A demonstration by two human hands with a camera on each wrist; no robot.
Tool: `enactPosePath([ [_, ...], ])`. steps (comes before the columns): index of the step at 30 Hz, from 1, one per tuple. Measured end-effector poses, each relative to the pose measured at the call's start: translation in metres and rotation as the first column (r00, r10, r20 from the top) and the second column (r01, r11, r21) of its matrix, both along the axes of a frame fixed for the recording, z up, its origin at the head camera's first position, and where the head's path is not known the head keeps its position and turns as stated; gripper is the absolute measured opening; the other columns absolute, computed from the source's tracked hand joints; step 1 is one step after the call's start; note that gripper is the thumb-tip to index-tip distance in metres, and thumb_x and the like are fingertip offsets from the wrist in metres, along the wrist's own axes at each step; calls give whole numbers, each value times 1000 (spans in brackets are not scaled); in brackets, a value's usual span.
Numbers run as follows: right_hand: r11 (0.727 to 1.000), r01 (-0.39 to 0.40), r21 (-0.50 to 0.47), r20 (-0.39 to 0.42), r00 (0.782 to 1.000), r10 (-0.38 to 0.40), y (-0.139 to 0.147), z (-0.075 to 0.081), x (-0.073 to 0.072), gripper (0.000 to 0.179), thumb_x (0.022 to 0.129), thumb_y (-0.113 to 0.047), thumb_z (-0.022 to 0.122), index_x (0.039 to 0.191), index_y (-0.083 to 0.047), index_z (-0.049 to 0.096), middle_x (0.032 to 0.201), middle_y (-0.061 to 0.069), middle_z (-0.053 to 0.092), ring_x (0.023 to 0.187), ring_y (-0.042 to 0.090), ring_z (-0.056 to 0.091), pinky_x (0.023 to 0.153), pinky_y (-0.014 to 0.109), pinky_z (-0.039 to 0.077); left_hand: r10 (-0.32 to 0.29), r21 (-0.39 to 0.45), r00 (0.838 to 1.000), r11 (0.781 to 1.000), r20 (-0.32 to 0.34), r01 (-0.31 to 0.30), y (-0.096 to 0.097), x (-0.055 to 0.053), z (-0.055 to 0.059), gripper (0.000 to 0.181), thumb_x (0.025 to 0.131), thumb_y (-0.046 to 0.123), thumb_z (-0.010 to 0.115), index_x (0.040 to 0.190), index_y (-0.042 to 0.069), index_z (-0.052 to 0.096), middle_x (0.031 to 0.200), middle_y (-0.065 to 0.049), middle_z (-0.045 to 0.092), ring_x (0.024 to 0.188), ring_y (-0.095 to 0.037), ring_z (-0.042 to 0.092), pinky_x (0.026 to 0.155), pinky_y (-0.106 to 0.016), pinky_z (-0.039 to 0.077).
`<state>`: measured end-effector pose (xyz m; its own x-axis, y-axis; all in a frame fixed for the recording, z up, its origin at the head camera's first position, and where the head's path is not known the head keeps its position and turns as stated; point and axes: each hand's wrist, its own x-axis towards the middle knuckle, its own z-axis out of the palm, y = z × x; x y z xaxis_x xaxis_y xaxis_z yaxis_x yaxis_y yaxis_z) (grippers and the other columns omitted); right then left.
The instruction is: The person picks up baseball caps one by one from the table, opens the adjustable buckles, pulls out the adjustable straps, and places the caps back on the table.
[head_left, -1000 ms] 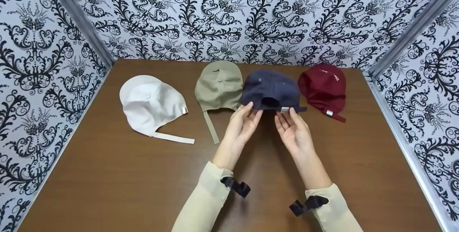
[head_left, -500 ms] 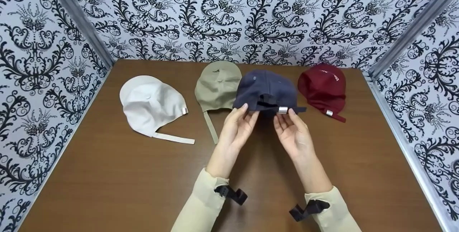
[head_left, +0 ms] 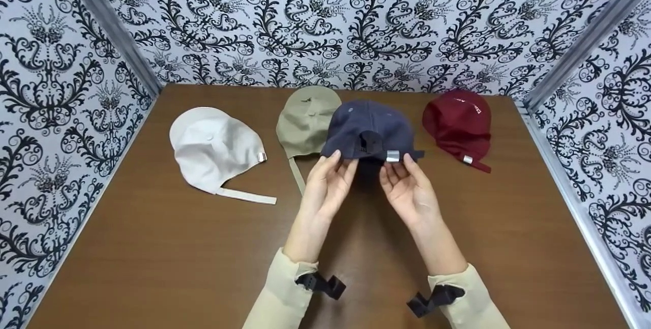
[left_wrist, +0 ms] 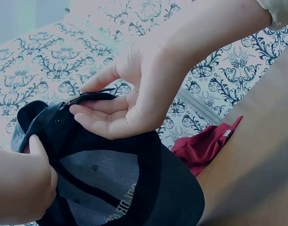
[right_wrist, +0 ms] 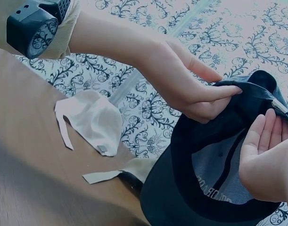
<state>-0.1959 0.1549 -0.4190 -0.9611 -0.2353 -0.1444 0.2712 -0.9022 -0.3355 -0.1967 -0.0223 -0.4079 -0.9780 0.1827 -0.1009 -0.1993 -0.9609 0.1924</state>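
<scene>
A navy baseball cap [head_left: 386, 123] is held up by its back edge, with the strap opening toward me and a silver buckle [head_left: 393, 156] on the strap. My left hand [head_left: 325, 186] pinches the edge left of the opening, thumb outside and fingers under. On the other side, my right hand [head_left: 409, 189] pinches the strap just right of the buckle, where a short strap end sticks out. In the left wrist view, the hollow inside of the navy cap [left_wrist: 106, 169] and its brim show, with pale lettering within. The right wrist view shows both hands at the cap's rim.
A white cap [head_left: 213, 146] with its strap loose lies at the left of the brown table [head_left: 178, 258]. Partly behind the navy cap is an olive cap [head_left: 305, 120], its strap hanging forward. A dark red cap [head_left: 460, 125] lies at the right. Patterned walls [head_left: 325, 24] enclose the table.
Both hands have carried the navy cap slightly left and toward me, tilting it so the strap opening and buckle face me more. The other caps have stayed put.
</scene>
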Motion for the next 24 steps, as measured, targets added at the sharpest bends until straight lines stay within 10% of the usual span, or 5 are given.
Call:
enactPosePath([
  [24,998,-42,50,-45,998,45,-8,5,8,8,93,-10,70,90,-4,67,85,10,75,81,21,73,79,29,61,54,-43,998,998,-23,-55,-11,17,11,29,105,-4,36,104,1,64,105,-11,64,97,-18,65,83,-27,61],
])
